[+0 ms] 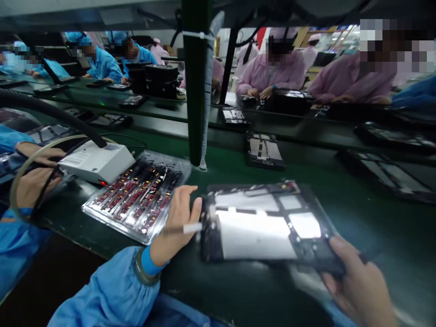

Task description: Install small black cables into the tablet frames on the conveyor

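Observation:
An opened tablet back (269,225) with silvery plates in a black frame lies tilted over the green belt (357,213) in front of me. My left hand (175,225) grips its left edge, and a thin white stick lies across the fingers. My right hand (357,284) holds the tablet's near right corner, thumb on top. Motion smears both the tablet and the right hand.
A clear tray (138,195) of red and black small parts lies left of the tablet. Behind it sits a white box (98,161) with a black hose. A co-worker's hands (32,177) rest at far left. A green post (195,81) stands ahead. Other tablets (264,150) lie on the belt.

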`<state>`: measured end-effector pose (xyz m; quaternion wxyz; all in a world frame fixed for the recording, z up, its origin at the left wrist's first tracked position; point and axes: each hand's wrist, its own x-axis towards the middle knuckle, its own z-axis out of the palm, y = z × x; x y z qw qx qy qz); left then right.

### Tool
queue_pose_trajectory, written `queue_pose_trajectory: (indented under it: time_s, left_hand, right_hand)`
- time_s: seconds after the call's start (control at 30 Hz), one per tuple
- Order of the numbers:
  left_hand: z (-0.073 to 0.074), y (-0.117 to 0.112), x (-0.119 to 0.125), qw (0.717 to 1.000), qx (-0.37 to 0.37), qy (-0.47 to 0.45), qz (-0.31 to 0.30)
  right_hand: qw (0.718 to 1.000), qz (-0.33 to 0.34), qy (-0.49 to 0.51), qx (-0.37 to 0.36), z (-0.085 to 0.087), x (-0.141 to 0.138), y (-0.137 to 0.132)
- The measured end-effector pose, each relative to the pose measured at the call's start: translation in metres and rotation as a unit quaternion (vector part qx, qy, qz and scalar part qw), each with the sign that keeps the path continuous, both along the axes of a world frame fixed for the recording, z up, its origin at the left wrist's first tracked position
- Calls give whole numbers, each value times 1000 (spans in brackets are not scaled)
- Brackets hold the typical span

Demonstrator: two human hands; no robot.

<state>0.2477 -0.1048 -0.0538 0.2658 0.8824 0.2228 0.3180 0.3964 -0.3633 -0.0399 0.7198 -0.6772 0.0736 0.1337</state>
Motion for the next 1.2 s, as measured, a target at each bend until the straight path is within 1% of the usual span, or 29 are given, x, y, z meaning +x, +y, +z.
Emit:
queue_pose_trajectory:
  time_s: [0.03,0.1,0.13,0.17,0.23,0.33,0.4,0.5,0.57,0.63,0.7,0.8,0.9,0.97,1.0,1.07,1.13,1.2]
  left_hand:
    - [-5,3,0,1000,-5,-23,8]
    - [-17,5,2,999,-26,-39,4]
    - [-22,4,4,999,-34,-39,-5]
    - [-27,4,5,999,-39,-34,-16]
    - [-33,1,6,998,-45,-23,-39]
    - [-36,0,6,996,-60,-7,-62]
    - [-36,0,5,995,-74,3,-71]
    - [-34,0,6,991,-93,16,-91]
    - [-32,0,6,989,-101,24,-103]
    - [-30,0,5,988,-102,28,-110]
    - [-27,0,3,987,-102,28,-118]
    - [-23,-2,-1,981,-107,21,-158]
    - [-15,-5,-7,971,-103,-1,-215]
    - [-6,-5,-13,970,-90,-25,-224]
    - [-2,-3,-17,973,-77,-36,-215]
    - [8,5,-28,983,-37,-59,-172]
    - [16,22,-39,993,12,-61,-96]
    - [21,45,-47,999,49,-14,-6]
  right_hand:
    - [999,-35,-32,11,5,11,12]
    - [989,-87,-109,50,10,35,45]
    - [980,-87,-160,79,10,47,63]
    - [976,-81,-181,91,8,60,83]
    - [973,-87,-189,96,2,84,123]
    - [980,-88,-155,87,-11,117,178]
    - [987,-60,-124,77,-19,132,211]
    - [995,14,-81,58,-33,144,252]
    - [994,62,-69,49,-42,145,270]
    - [992,98,-74,42,-47,141,280]
    - [988,126,-87,35,-50,132,280]
    - [980,175,-95,24,-50,107,264]
    - [966,246,-79,17,-51,74,229]
    - [958,278,-70,11,-53,52,199]
    - [956,286,-66,6,-55,43,183]
    - [956,287,-61,-5,-59,28,154]
    - [959,276,-59,-14,-63,20,131]
    - [966,250,-66,-28,-66,15,117]
